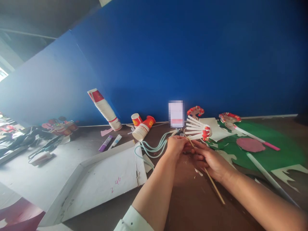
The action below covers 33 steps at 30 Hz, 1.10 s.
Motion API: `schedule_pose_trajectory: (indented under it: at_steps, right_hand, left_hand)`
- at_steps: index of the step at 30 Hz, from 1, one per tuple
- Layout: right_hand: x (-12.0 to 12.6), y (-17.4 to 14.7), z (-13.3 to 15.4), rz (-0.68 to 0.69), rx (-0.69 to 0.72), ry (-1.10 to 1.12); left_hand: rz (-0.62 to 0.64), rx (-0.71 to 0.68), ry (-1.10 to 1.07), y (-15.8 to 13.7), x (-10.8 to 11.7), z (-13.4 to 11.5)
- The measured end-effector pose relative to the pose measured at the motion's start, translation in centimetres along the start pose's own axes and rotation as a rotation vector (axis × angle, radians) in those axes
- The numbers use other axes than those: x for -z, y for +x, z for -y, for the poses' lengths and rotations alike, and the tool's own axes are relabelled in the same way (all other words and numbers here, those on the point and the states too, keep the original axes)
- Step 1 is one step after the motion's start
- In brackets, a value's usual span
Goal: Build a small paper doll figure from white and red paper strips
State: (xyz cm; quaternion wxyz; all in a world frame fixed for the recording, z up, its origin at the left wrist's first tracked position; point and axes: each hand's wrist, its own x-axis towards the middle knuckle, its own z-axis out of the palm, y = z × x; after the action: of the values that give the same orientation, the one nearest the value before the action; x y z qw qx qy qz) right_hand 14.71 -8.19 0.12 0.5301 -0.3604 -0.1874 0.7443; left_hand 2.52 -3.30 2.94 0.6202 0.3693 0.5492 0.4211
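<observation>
A thin wooden stick (215, 186) slants from between my hands down toward the lower right. My right hand (211, 158) is closed around its middle. My left hand (177, 145) pinches near the stick's upper end, its fingertips partly hidden and close to those of my right hand. Just beyond my hands lies a paper cup cut into white strips (194, 131), the strips fanned out to the left, with red and white on its base. A looped pale blue cable (154, 150) runs beside my left hand.
A white box lid (101, 179) lies at left. Behind it are paper cups (143, 128), a leaning cup stack (106, 110) and glue sticks (106, 143). A green paper sheet (284, 147) with a pink cutout (250, 144) and a pink-tipped marker (257, 138) lies at right. A blue partition (192, 57) stands behind.
</observation>
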Motion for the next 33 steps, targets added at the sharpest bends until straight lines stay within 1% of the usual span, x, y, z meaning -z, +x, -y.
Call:
schedule_pose_trajectory:
  at_steps: [3, 7, 11, 14, 18, 25, 33]
  right_hand:
    - [-0.1, 0.0, 0.0, -0.015, 0.014, 0.006]
    - [-0.5, -0.2, 0.2, -0.082, 0.031, -0.019]
    - [-1.0, -0.5, 0.3, -0.085, 0.027, -0.049]
    - [-1.1, -0.7, 0.5, -0.097, 0.028, -0.057]
    - [-0.8, -0.8, 0.7, -0.07, 0.03, -0.054]
    - [-0.6, -0.8, 0.8, -0.05, 0.029, -0.056]
    - [-0.5, -1.0, 1.0, -0.054, 0.015, -0.019]
  left_hand:
    - [0.021, -0.005, -0.03, 0.1, 0.2, 0.1]
    - [0.08, 0.042, -0.089, 0.3, 0.9, -0.2]
    - [0.089, 0.077, -0.113, 0.5, 1.6, -0.4]
    - [0.113, 0.076, -0.161, 0.6, 1.8, -0.3]
    - [0.154, 0.056, -0.227, 1.0, 2.0, 0.2]
    - [0.194, 0.046, -0.249, 1.3, 2.1, 0.5]
    - [0.199, 0.051, -0.261, 0.6, 1.9, 0.2]
